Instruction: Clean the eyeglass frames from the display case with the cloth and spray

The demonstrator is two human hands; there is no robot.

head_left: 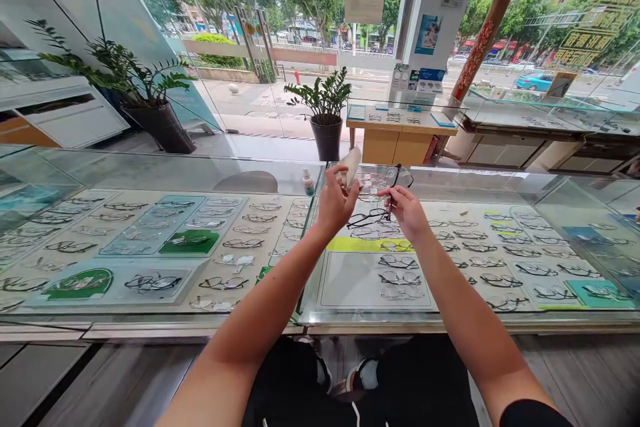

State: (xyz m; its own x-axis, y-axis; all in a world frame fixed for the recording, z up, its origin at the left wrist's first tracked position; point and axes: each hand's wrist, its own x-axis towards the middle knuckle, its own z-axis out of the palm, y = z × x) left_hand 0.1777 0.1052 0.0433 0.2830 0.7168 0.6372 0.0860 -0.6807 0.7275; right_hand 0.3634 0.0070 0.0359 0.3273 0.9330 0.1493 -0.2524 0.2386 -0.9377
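Observation:
My left hand (334, 203) is raised over the glass counter (280, 177), its fingers closed round a small pale cloth (351, 167). My right hand (407, 211) pinches a pair of black-framed glasses (398, 180) by one temple, so the lenses stand up beside the cloth. The two hands are close together above the seam between two display cases. Another dark pair of glasses (367, 218) lies just below the hands; I cannot tell whether it is on or under the glass.
Rows of spectacles (175, 240) fill the glass cases left and right. A small white bottle (307, 182) stands on the glass by my left hand. Two potted plants (326, 110), a wooden desk (400, 133) and windows lie beyond.

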